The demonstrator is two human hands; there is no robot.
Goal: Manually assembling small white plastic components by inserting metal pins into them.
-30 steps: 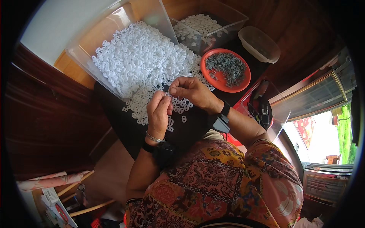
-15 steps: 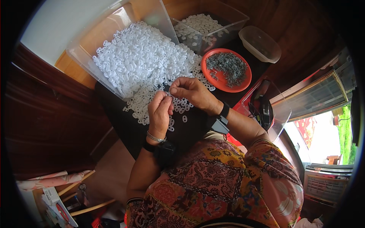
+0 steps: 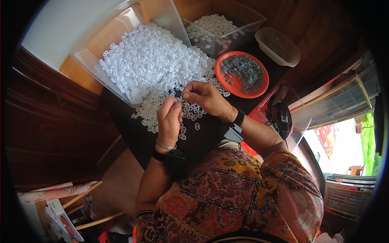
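The left hand point(image 3: 169, 117) pinches a small white plastic piece point(image 3: 179, 99) at its fingertips, mostly covered, its long axis unreadable. The piece lies just left of the right hand point(image 3: 206, 98), whose thumb and forefinger are closed together; I cannot tell on what. Rightward, nearer that hand, sits a round orange plastic plate point(image 3: 219, 75); bare black tabletop point(image 3: 142, 146) runs bodyward to its edge.

The person's left forearm point(image 3: 152, 181) extends from the near side toward the far side, elbow bent, and the left hand point(image 3: 168, 118) presses its thumb against a curled forefinger. The right forearm point(image 3: 259, 131) slants from near right toward far left; the right hand point(image 3: 207, 100) pinches thumb and forefinger together. Both hands' fingertips sit just beside each other.
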